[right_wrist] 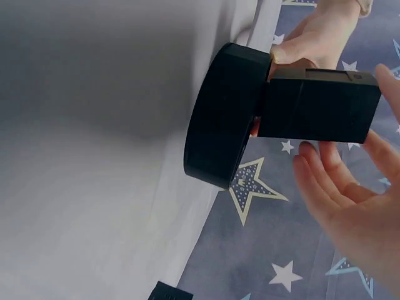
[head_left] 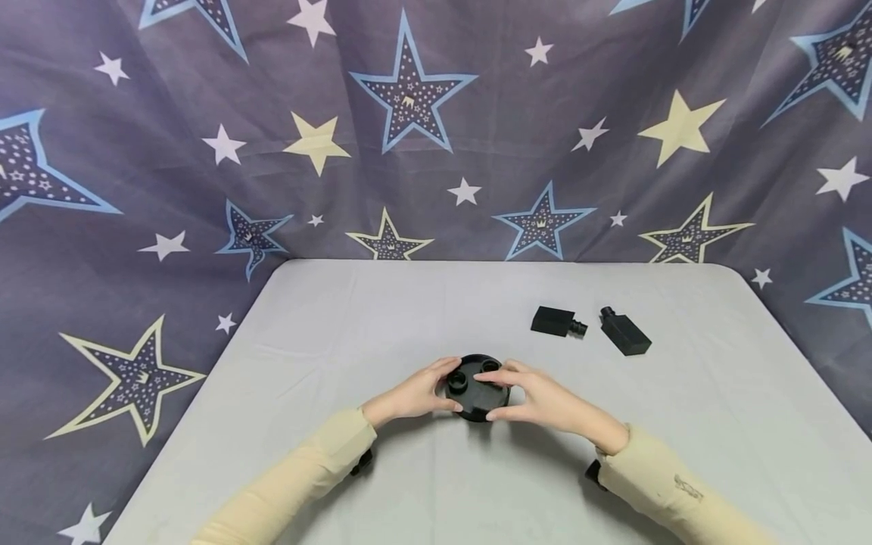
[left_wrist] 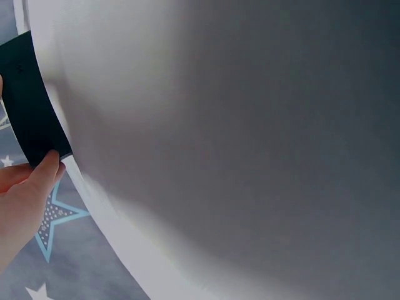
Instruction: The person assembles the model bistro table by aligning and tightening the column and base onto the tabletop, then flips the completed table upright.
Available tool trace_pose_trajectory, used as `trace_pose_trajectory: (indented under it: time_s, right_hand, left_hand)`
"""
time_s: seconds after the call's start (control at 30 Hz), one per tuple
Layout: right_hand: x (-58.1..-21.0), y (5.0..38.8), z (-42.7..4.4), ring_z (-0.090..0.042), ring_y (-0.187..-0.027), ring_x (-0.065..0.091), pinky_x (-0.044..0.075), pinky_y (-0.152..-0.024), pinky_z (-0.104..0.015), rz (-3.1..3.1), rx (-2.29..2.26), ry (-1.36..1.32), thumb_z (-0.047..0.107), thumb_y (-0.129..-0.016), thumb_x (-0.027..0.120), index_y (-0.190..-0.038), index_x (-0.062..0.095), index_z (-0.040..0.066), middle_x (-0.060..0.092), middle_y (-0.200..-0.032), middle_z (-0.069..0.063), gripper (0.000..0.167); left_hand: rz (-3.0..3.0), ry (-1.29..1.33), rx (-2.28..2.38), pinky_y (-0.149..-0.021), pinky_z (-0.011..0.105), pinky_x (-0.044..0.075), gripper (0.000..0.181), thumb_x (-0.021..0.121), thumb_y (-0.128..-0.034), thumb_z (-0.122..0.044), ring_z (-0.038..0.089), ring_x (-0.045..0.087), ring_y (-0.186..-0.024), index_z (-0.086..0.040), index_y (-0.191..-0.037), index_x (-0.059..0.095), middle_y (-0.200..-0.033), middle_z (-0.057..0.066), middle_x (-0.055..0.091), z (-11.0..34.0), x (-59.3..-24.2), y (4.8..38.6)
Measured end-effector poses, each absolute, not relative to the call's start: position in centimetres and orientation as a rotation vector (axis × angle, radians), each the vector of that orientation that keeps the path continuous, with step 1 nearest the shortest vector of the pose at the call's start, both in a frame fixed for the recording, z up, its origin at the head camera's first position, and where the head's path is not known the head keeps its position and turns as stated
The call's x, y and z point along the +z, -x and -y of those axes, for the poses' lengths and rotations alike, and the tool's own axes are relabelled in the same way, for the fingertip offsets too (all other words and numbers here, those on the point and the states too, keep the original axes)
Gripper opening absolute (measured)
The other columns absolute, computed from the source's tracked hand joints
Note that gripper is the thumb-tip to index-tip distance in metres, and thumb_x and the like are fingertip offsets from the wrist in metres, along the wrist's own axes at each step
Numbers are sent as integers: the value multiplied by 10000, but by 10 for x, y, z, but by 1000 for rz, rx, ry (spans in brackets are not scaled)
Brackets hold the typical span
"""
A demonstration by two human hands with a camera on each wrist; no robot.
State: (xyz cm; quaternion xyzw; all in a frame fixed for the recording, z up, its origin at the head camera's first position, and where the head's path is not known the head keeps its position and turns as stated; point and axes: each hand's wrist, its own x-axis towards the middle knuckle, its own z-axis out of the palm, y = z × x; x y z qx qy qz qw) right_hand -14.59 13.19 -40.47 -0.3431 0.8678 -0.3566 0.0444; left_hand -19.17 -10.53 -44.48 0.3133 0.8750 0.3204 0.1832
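Observation:
My left hand (head_left: 418, 392) grips the rim of a black round base (head_left: 475, 361) above the table; two ring-shaped sockets show on its face. In the left wrist view the fingers (left_wrist: 47, 164) pinch the base's edge. A black rectangular bottle (right_wrist: 319, 109) stands out from the base in the right wrist view, its neck end against it; how far it sits in a socket is hidden. My right hand (head_left: 538, 395) holds this bottle, fingers and thumb on opposite sides. From the head it is seen end-on, partly covered by the fingers.
Two black bottles, one (head_left: 552, 321) to the left and one (head_left: 627, 335) to the right, lie at the table's back right. Small dark objects (head_left: 363, 462) show partly behind the sleeves. A star-patterned cloth (head_left: 436, 174) hangs behind the white table (head_left: 381, 318).

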Motion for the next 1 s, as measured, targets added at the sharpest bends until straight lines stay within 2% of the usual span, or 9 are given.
trace_pose_trajectory:
  time_s: [0.17,0.33,0.43,0.57,0.7,0.83,0.93,1.0]
  right_hand:
    - [-405,150,-122,-153,-702,477,394,-589,-215,-2685,-1081,1054,448,-722,672,-1176,555,124,455,-811,75,570]
    - [-407,157,-116,-41,-607,455,424,-556,-199,-2685,-1125,1009,429,-737,662,-1070,547,89,485,-695,96,490]
    - [-408,158,-117,-70,-656,504,463,-601,-239,-2687,-1154,961,416,-767,644,-1046,536,94,517,-747,68,439]
    - [-408,158,-119,-143,-816,549,485,-699,-321,-2706,-1163,917,392,-803,625,-1044,538,96,548,-901,20,392]
    - [-407,159,-121,-145,-778,556,484,-658,-278,-2684,-1167,901,354,-831,601,-1109,523,86,572,-925,0,394]
    - [-406,161,-122,-126,-730,544,472,-615,-219,-2687,-1167,926,296,-852,587,-1196,497,86,570,-1042,-35,413]
    - [-406,162,-124,-118,-734,548,480,-622,-222,-2689,-1188,938,229,-860,582,-1187,506,76,555,-1123,-71,369]
    - [-405,162,-125,-117,-735,554,482,-623,-228,-2683,-1207,933,195,-862,575,-1163,516,68,565,-1109,-88,332]
  left_hand:
    - [-2473,-893,886,-1009,362,314,776,654,-801,-302,253,280,-1283,-21,-1390,235,-1430,124,232,106,-445,192]
    - [-2485,-910,886,-1006,374,316,772,661,-797,-289,269,292,-1274,-2,-1382,247,-1420,138,252,106,-445,190]
    - [-2487,-919,892,-1007,382,314,773,665,-794,-289,278,292,-1274,6,-1378,252,-1416,151,256,105,-445,191]
    - [-2487,-914,896,-1015,386,301,780,670,-788,-297,280,286,-1277,18,-1372,260,-1412,158,262,104,-444,192]
    - [-2482,-901,891,-1016,391,297,777,667,-791,-297,283,279,-1280,9,-1376,256,-1416,158,254,104,-443,191]
    - [-2475,-879,881,-1015,380,302,774,660,-797,-292,274,270,-1286,-20,-1388,242,-1427,146,234,104,-442,191]
    - [-2480,-881,876,-1011,367,311,773,661,-797,-290,267,279,-1282,-18,-1388,242,-1426,142,236,104,-442,191]
    - [-2484,-886,876,-1013,367,309,771,661,-798,-291,267,282,-1281,-13,-1385,247,-1424,142,242,104,-442,192]
